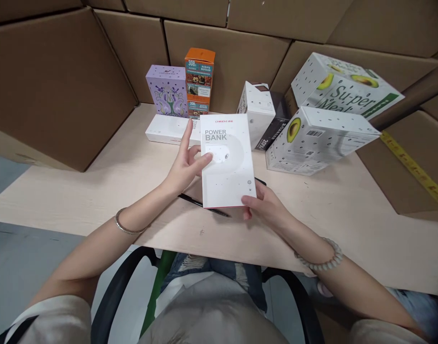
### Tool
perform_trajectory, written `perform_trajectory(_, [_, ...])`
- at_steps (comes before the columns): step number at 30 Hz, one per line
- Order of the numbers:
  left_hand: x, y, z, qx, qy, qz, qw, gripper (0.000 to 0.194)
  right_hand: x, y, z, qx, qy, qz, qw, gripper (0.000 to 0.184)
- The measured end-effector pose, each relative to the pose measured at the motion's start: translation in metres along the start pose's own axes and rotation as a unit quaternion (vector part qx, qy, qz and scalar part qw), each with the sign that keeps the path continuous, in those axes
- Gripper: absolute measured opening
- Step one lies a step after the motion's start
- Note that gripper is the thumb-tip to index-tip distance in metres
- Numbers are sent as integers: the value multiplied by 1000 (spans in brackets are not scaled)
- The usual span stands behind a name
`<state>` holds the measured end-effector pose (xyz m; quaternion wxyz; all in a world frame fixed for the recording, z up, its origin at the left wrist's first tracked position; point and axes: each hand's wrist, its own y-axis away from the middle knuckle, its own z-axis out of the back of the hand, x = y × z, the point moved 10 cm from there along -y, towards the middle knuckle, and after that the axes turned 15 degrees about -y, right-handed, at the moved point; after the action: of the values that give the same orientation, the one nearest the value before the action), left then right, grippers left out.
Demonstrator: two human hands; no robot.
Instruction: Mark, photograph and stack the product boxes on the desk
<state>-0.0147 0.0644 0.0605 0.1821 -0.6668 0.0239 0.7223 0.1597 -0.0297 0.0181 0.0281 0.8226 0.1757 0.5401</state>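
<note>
Between my two hands is a white power bank box (226, 177), its printed front turned up toward me and tilted above the table. My left hand (186, 165) grips its left edge, thumb on the front face and index finger pointing up beside the box. At the lower right corner my right hand (264, 203) holds it with the thumb in front and the other fingers behind. A black pen (219, 211) lies on the table, partly hidden by the box. Behind the box's right edge, the end of a small dark object (261, 181) shows.
On the wooden table (133, 191) stand a purple box (167, 91), an orange box (200, 81), a flat white box (169, 129), a white-and-black carton (257, 112) and two avocado-printed cartons (319, 138). Large cardboard boxes (219, 62) wall in the back and sides.
</note>
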Motion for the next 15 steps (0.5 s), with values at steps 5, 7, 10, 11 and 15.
perform_trajectory(5, [9,1,4,-9,-58,62,996,93,-7,11,-14,57,-75,-71,993,63])
perform_trajectory(7, [4,2,3,-10,-98,60,993,78,-13,17,-18,70,-88,-125,986,66])
perform_trajectory(10, [-8,6,-6,2,-144,19,989,63,-18,23,-20,70,-93,-177,977,65])
perform_trajectory(11, [-11,7,-9,6,-155,1,988,60,-17,23,-19,62,-97,-179,977,64])
perform_trajectory(15, [-20,12,-10,-5,-240,-96,966,50,-10,19,-9,9,-129,-151,980,57])
